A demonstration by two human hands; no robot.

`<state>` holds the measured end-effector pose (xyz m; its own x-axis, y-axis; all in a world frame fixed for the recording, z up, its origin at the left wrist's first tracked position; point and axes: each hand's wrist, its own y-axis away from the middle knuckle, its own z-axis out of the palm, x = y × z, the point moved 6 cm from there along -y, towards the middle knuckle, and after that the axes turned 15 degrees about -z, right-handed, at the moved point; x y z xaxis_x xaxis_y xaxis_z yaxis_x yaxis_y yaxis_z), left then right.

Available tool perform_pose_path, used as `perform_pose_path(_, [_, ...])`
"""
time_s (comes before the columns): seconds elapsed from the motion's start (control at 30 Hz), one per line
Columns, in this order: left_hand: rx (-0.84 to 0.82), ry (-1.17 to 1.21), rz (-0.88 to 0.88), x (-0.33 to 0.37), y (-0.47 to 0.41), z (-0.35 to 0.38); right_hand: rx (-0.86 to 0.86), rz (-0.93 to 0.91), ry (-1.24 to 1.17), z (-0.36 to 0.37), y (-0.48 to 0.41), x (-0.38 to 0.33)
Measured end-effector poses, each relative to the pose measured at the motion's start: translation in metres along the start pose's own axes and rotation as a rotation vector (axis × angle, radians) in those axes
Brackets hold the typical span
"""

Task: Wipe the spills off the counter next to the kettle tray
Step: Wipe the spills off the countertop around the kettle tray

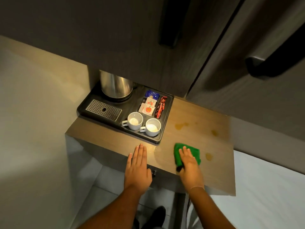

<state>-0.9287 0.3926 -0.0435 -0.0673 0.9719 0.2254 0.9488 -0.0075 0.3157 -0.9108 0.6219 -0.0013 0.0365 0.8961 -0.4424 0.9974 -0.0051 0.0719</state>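
the counter (198,113) looks like pale wood-grain laminate, smooth with a soft sheen, and amber wet spills (180,126) lie glossy on it. the tray (85,107) is matt black plastic with a perforated metal drip grille (103,109). the kettle (116,85) is brushed steel. two cups (134,120) are glossy white ceramic. the cloth (194,152) is green and fuzzy. the sachets (160,105) look shiny.

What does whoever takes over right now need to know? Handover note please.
Left hand: flat, empty, on the counter edge.
Right hand: pressing the green cloth flat on the counter, right of the kettle tray.
Done: no dried streaks to judge by; cannot tell.
Left: three yellowish spills, near the tray, farther right, and beside the cloth.
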Motion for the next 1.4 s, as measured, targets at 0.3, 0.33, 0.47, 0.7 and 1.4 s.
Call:
perform_pose_path(0.3, [0.040, 0.095, 0.033, 0.015, 0.004, -0.008, -0.151, -0.408, 0.029, 0.049, 0.026, -0.059])
perform_pose_path(0.33, [0.051, 0.096, 0.062, 0.020, 0.007, -0.007, -0.158, -0.441, 0.035, 0.045, 0.033, -0.049])
perform_pose_path(0.47, [0.042, 0.088, 0.285, 0.056, 0.020, -0.002, -0.068, -0.215, -0.084, -0.010, 0.041, 0.028])
perform_pose_path(0.7, [0.009, -0.050, 0.456, 0.109, 0.013, -0.009, 0.210, 0.322, -0.079, -0.071, -0.003, 0.117])
perform_pose_path(1.4, [0.047, -0.084, 0.253, 0.078, -0.007, 0.005, 0.162, 0.284, -0.105, -0.085, -0.116, 0.111])
